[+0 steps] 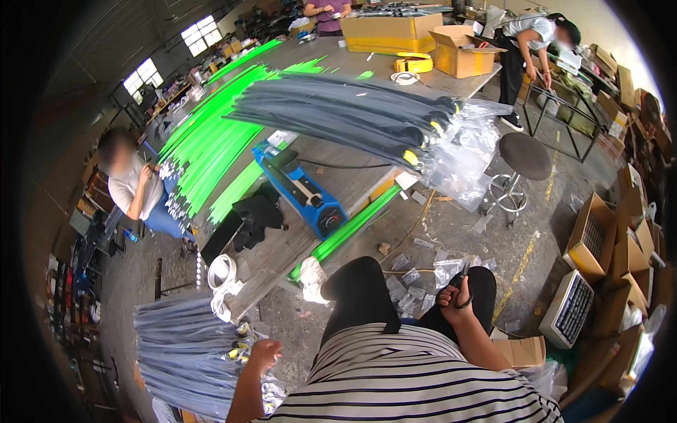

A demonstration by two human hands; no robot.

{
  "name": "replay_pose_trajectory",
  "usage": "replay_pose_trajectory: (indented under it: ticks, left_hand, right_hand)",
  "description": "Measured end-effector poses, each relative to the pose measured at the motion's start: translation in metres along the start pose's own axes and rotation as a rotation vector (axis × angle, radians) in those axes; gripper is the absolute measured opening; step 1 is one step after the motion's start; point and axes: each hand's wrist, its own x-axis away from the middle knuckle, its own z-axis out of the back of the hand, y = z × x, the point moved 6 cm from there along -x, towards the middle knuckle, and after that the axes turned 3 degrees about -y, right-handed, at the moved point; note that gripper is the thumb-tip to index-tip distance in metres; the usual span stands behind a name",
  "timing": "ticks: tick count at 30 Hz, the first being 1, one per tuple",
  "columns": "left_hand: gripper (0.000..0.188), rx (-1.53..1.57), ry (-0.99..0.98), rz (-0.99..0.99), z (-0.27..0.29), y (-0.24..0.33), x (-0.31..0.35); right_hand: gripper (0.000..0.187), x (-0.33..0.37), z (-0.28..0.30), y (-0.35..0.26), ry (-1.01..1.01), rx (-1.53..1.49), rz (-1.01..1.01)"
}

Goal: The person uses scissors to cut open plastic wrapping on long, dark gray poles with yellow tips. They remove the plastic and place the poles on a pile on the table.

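My left hand (264,354) hangs beside a pile of long dark rods in clear plastic sleeves (187,345), its fingers loosely bent and apart, with nothing visible in them. Above my right thigh, my right hand (455,299) is closed round black-handled scissors (466,271); a handle loop shows beside the fingers. On the table ahead lies another sleeved bundle of dark rods (338,106), with yellow bits near its right end. A blue bag sealer (300,190) stands in front of that bundle.
Bright green strips (218,141) cover the table's left part. A white tape roll (222,271) sits at its near corner. A round stool (524,156) and open cartons (592,236) stand to the right. Plastic scraps (412,292) litter the floor. Co-workers are at the left, far side and right.
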Motion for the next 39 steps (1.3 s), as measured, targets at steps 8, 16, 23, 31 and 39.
replay_pose_trajectory:
  ticks: [8, 16, 23, 31, 39]
  left_hand:
    - [0.018, -0.342, -0.197, -0.811, -0.167, 0.198, 0.046]
    - [0.020, -0.464, -0.430, -0.853, -0.215, 0.228, 0.071]
    - [0.016, -0.305, -0.204, -1.072, -0.214, 0.328, 0.071]
    - [0.029, -0.748, 0.154, -1.654, -0.263, 0.531, 0.106]
    - [0.040, -1.323, 0.391, -1.616, -0.303, 0.565, 0.065]
  right_hand:
    - [0.055, -0.023, -0.022, 0.025, -0.113, 0.066, -0.138]
    - [0.058, -0.025, -0.037, 0.032, -0.102, 0.030, -0.140]
    - [0.059, -0.022, -0.042, 0.042, -0.144, 0.074, -0.254]
    - [0.058, -0.016, -0.042, 0.022, -0.150, 0.066, -0.229]
    - [0.061, -0.013, -0.023, 0.012, -0.153, 0.036, -0.207]
